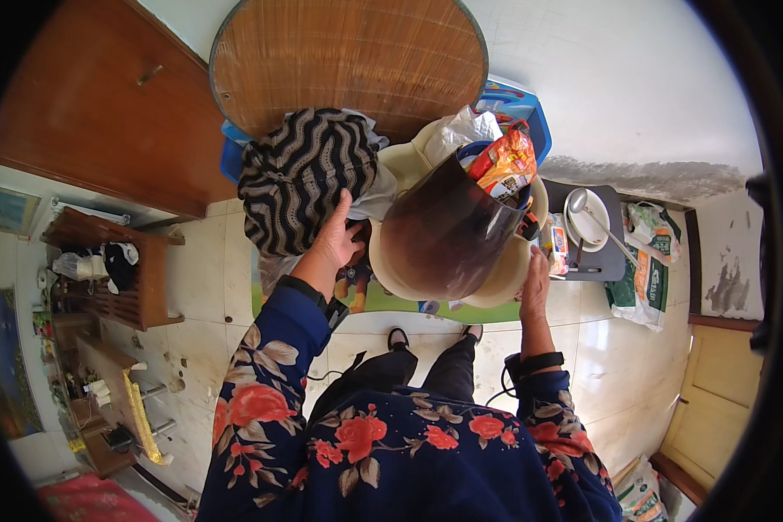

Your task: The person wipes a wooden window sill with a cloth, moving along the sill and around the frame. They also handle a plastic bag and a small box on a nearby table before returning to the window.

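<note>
A tall dark brown bin stands before me, tilted in view, with packets inside, one of them an orange snack packet. Around its base spreads a cream lobed tray. My left hand is at the tray's left side with fingers apart and nothing held. Just beyond that hand lies a bundle of black and beige wavy-striped fabric. My right hand is seen edge-on at the tray's right rim; whether its fingers grip the rim is hidden.
Beneath is a low table with a colourful printed top. A round woven bamboo tray leans behind it. To the right, a grey stool bears a white bowl and a metal ladle. Plastic bags lie on the floor beyond.
</note>
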Tool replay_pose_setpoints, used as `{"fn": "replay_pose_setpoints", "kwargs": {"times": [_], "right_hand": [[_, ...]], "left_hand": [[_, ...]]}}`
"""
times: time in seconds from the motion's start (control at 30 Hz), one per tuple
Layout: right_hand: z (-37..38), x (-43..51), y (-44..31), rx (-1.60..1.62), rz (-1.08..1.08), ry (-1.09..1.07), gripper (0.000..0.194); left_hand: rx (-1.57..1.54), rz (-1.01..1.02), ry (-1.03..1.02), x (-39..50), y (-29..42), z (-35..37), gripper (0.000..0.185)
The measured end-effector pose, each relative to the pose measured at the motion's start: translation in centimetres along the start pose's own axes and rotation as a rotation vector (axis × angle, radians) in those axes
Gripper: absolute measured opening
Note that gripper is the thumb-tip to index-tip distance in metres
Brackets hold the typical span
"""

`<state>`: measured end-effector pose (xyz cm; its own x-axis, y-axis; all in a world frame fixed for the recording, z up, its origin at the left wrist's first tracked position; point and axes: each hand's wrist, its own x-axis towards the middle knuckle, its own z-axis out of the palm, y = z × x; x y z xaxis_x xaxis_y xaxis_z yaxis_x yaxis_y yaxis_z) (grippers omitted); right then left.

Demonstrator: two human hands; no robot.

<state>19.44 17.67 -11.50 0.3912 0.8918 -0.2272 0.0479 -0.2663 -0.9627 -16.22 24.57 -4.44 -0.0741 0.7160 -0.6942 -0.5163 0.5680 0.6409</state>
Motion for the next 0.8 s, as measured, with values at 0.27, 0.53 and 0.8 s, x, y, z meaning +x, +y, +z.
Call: {"fn": "replay_pose_setpoints", "kwargs": {"times": [0.27,0.53,0.8], "right_hand": [[-0.9,-3.3,4.7,-0.770,-0.456,0.005,0.060],[0.9,-2.1,6.0,-1.009,-0.516,-0.019,0.072],[0.7,-2.3,4.5,-0.871,-0.429,-0.041,0.067]], "left_hand": [[-0.078,-0.059,0.053,0.5,5.4,-1.6,0.078],[-0.120,-0.082,-0.096,-0.1,10.4,-1.7,0.056],[0.985,0.087,-0.205,-0.9,7.9,-6.5,0.058]]}}
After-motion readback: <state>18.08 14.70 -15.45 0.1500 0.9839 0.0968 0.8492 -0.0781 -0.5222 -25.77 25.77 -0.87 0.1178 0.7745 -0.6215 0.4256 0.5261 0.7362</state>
